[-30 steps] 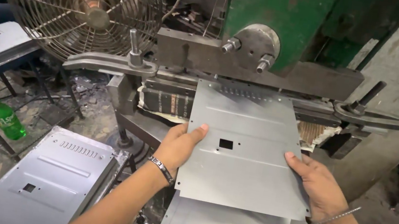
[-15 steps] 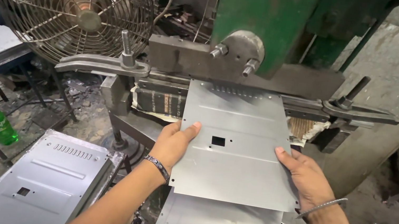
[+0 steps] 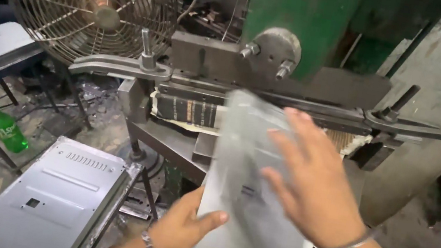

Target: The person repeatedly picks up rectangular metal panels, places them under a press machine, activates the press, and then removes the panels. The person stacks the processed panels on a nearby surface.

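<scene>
Seen from the head camera, a grey sheet-metal panel [image 3: 246, 205] — blurred — lay in front of the green press [image 3: 301, 24], its far edge near the dark die block [image 3: 207, 60]. The left hand [image 3: 179, 232] gripped the panel's left edge, thumb on top. The right hand [image 3: 311, 183] rested flat on it, fingers spread. A stack of similar panels [image 3: 52, 198] sat at lower left — below a wire-caged fan [image 3: 89, 0].
</scene>
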